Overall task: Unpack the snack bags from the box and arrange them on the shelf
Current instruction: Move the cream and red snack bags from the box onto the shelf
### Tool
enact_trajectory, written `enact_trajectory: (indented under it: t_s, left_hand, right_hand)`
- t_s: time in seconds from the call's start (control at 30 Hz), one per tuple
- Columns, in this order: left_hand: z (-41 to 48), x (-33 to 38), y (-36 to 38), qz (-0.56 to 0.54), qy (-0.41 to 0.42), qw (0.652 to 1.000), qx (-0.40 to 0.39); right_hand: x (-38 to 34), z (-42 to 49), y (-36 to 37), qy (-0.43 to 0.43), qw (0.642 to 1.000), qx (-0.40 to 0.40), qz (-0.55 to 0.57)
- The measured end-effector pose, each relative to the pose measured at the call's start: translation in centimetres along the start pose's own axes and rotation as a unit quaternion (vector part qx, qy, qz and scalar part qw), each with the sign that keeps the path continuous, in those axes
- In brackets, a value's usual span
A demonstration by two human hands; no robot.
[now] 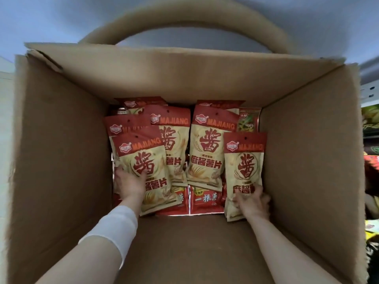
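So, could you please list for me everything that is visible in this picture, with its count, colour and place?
cardboard box: one, brown, open, fills the view
MAJIANG bags: about seven showing, tan with red tops, inside the box at its far side
red bags: at least two, red, under the MAJIANG bags
green bag: one, green, far right corner of the box
shelf packs: several, mixed colours, right edge outside the box, blurred
sleeve: one, white, on the left forearm
left hand: one, holds the front left bag
right hand: one, holds the front right bag
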State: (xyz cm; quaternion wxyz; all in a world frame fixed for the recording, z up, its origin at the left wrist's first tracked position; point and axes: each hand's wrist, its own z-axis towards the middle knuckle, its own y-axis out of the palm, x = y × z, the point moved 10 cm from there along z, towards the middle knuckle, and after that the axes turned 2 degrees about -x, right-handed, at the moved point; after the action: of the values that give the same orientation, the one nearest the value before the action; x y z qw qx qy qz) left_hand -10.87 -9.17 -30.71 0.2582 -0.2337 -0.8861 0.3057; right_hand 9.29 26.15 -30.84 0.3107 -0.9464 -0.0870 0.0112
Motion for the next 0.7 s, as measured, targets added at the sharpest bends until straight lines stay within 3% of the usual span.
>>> enact_trajectory:
  t_s: [0.13, 0.27, 0.4, 0.57, 0.7]
  left_hand:
    - [0.0, 0.0, 0.0, 0.013, 0.005, 1.0, -0.019]
    - [-0.1, 0.8, 1.4, 0.011, 0.005, 0.991, -0.131]
    - [-1.3, 1.4, 2.9, -0.003, 0.025, 0.971, -0.237]
    - [-2.2, 1.2, 3.0, -0.053, 0.03, 0.961, -0.271]
    - [-2.8, 0.7, 3.6, -0.078, 0.034, 0.954, -0.288]
  right_hand:
    - [-0.7, -0.9, -1.0, -0.013, 0.999, 0.034, 0.008]
    - [-0.2, -0.4, -1.9, 0.029, 0.994, 0.041, 0.1]
    - [-0.3, -0.3, -0.8, 0.038, 0.988, -0.015, 0.15]
    - [0.2, -0.7, 1.8, 0.03, 0.973, -0.075, 0.216]
    - [0.1, -1.2, 3.2, 0.018, 0.984, -0.117, 0.136]
